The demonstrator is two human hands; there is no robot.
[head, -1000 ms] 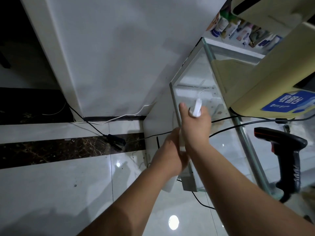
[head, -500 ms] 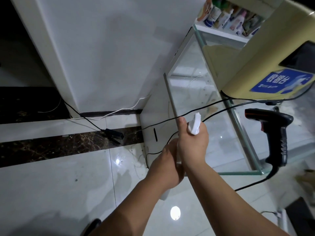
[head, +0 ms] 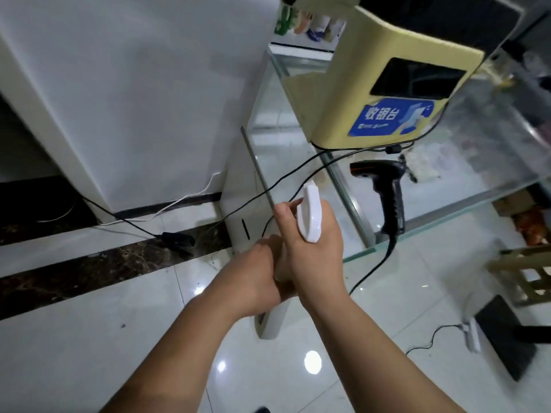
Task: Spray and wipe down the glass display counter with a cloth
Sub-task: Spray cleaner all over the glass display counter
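The spray bottle (head: 310, 213) is held in the air at the glass tabletop's (head: 477, 162) near-left corner, long axis near upright, nozzle aimed far at the glass. The right hand's (head: 313, 257) grip wraps its trigger head, the left hand's (head: 253, 278) grip its body. Likely the spraying stage; wiping remains, no cloth visible.

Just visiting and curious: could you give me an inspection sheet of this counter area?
Surface: glass display counter, see-through top; wetness cannot be told.
Job's things: white spray bottle held before the counter's near corner; cloth: nothing seen.
Clutter: black barcode scanner and yellow till unit sit on the glass.
Grippers: right hand grips the bottle's head; left hand grips its body.
Cables: black cables cross the glass; a power adapter lies on the floor.
Surroundings: glossy white tiled floor, white cabinet at left.
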